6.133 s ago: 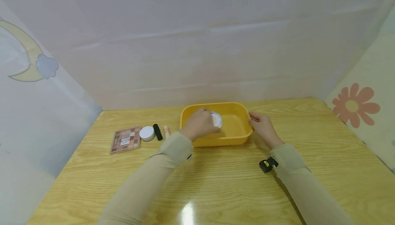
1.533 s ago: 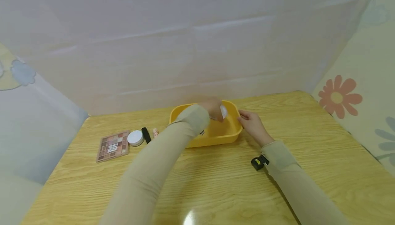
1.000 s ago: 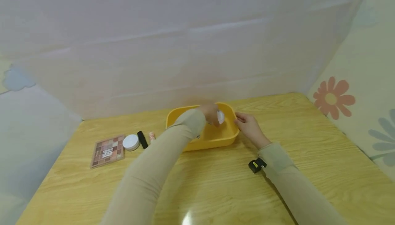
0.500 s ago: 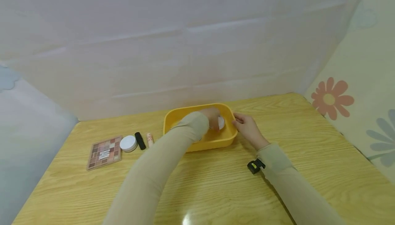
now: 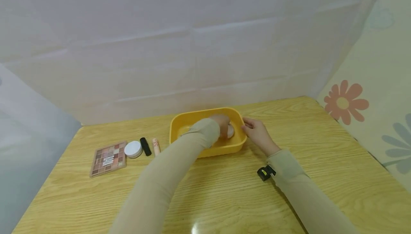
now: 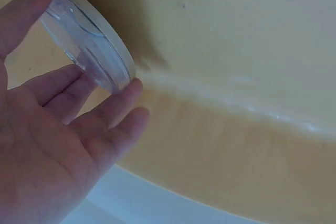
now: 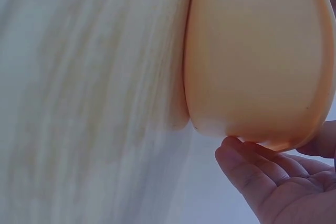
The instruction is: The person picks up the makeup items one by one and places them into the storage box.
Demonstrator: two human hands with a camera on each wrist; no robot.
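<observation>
Lower centre of the head view, in the yellow tub [image 5: 221, 151]: my left hand [image 6: 58, 129] spans a tilted clear case [image 6: 86, 40], thumb and fingers half-curled about its rim — likely light, stiff, slick; pinch the edge. My right hand [image 5: 258, 135] pinches the tub's right end.

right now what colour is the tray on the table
The tray is yellow; it shows best in the head view.

We're counting two hands [image 5: 259, 135], two sleeves [image 5: 160, 186], two round containers [image 5: 133, 149], one yellow tub [image 5: 221, 151], one makeup palette [image 5: 108, 159], one black tube [image 5: 145, 146], one pink tube [image 5: 156, 147], one table [image 5: 224, 194], two wall flowers [image 5: 346, 102].
</observation>
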